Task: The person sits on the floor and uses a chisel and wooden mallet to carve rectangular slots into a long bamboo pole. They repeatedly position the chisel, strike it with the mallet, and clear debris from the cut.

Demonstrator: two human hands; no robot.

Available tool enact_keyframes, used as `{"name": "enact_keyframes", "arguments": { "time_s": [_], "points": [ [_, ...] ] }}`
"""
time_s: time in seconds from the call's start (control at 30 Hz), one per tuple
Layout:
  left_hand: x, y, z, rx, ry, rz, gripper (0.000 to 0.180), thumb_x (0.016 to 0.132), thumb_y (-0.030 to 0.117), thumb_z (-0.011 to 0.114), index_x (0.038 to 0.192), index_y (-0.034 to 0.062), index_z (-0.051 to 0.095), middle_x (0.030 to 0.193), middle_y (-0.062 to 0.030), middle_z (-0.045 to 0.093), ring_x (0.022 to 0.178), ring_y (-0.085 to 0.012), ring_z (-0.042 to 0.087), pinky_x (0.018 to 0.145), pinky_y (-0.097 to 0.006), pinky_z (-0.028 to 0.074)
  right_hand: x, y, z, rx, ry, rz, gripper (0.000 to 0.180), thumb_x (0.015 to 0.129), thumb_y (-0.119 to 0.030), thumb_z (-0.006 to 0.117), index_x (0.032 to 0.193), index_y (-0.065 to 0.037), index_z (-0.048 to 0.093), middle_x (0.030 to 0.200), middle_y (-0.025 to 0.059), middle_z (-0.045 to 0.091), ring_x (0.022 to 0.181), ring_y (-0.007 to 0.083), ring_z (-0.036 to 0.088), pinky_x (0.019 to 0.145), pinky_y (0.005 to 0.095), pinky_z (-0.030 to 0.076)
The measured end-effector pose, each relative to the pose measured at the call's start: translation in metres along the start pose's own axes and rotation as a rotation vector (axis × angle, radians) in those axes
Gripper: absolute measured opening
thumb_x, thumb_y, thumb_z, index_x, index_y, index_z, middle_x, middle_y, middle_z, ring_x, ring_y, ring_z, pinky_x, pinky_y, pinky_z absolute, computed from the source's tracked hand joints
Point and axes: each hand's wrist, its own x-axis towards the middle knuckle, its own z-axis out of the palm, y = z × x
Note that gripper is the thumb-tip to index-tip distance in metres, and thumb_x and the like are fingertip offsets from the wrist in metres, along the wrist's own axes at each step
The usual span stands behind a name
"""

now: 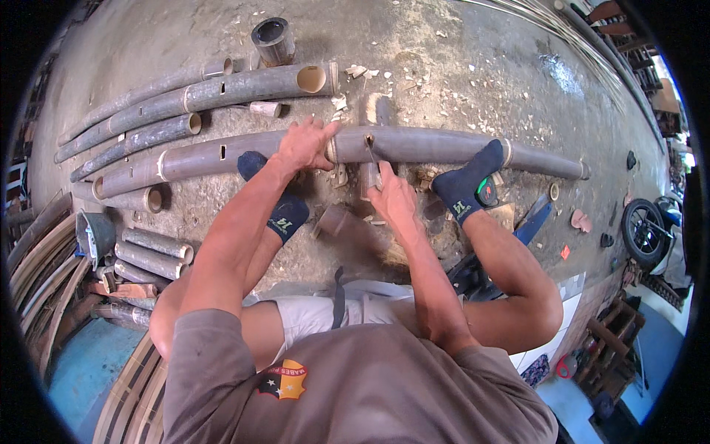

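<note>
One long bamboo pole [414,144] is lying across the concrete floor [458,66], pinned under both socked feet. More bamboo poles [185,96] are lying just past the left hand [305,144], off to its left side. The left hand is pressing flat on the long pole, fingers spread, right at a pale ring joint. The right hand [390,196] is sitting just beside it, closed around a small blade [370,152] that is poking into a slot in the pole. The two hands are very close — if the blade slips, it could nick the left hand. Wood chips [355,74] are lying beyond both hands — the pole could roll on them.
</note>
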Motion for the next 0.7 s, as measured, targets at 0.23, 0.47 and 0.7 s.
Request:
{"name": "enact_keyframes", "arguments": {
  "time_s": [0.23, 0.47, 0.7],
  "points": [
    [0.005, 0.002, -0.002, 0.005, -0.004, 0.013, 0.105, 0.06, 0.041, 0.095, 0.15, 0.0167, 0.048, 0.123, -0.0183, 0.067, 0.123, -0.0415, 0.06, 0.094, -0.055, 0.054, 0.003, -0.002, 0.06, 0.928, 0.102, 0.261, 0.044, 0.09, -0.015, 0.068, 0.131, -0.007, 0.056, 0.084, 0.0133, 0.069, 0.06, 0.0244, 0.067, 0.055, 0.0419, 0.053],
    [0.002, 0.002, 0.002, 0.008, -0.007, -0.023, 0.103, 0.061, 0.044, 0.095, 0.149, 0.0187, 0.049, 0.126, -0.0171, 0.066, 0.125, -0.0409, 0.059, 0.097, -0.057, 0.053, -0.009, -0.028, 0.027, 1.085, -0.018, 0.326, 0.042, 0.092, -0.015, 0.069, 0.129, -0.005, 0.053, 0.087, 0.0125, 0.069, 0.064, 0.0232, 0.069, 0.057, 0.04, 0.056],
    [0.001, 0.01, -0.01, -0.014, -0.09, -0.054, 0.102, 0.065, 0.046, 0.094, 0.151, 0.0212, 0.046, 0.132, -0.0169, 0.063, 0.129, -0.0396, 0.057, 0.099, -0.058, 0.051, -0.006, -0.018, 0.006, -0.188, 0.06, 0.033, 0.044, 0.092, -0.019, 0.07, 0.13, -0.006, 0.053, 0.103, 0.0295, 0.071, 0.093, 0.0474, 0.073, 0.082, 0.0568, 0.058]
  ]
}}
